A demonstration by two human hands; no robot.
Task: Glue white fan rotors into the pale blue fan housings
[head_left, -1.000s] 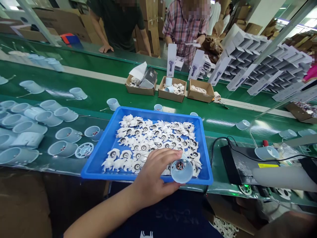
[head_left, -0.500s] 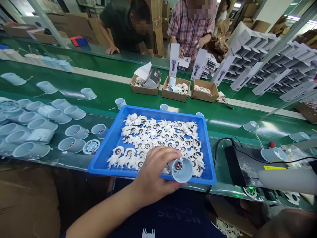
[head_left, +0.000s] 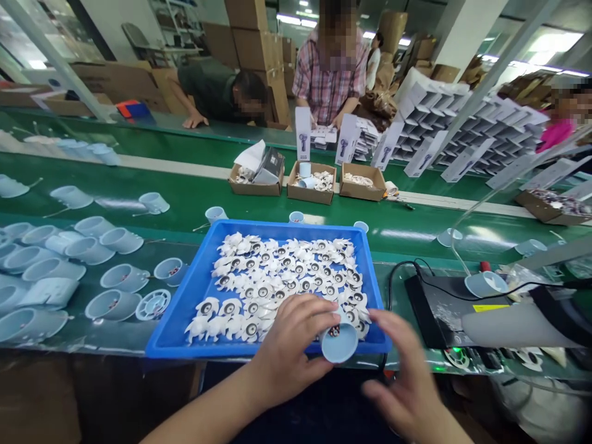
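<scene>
A pale blue plastic cup-shaped housing [head_left: 341, 345] is gripped in my left hand [head_left: 293, 339], its open end facing me and a small copper-coloured motor part showing inside. My right hand [head_left: 409, 376], slightly blurred, is just right of the housing with thumb and fingers apart, holding nothing. Beneath and beyond both hands, a blue tray [head_left: 185, 348] carries many white fan impellers [head_left: 263, 291] with dark ring-shaped hubs.
Many similar blue housings [head_left: 124, 277] lie on the bench at left, beside a white round grille [head_left: 153, 304]. Small cardboard boxes [head_left: 311, 192] of parts stand beyond the tray. A black device [head_left: 444, 302] with cables is at right. Two people work across the bench.
My right hand has come in from the lower right, up beside the housing. My left hand still holds the housing. The view has shifted, showing more of the room behind.
</scene>
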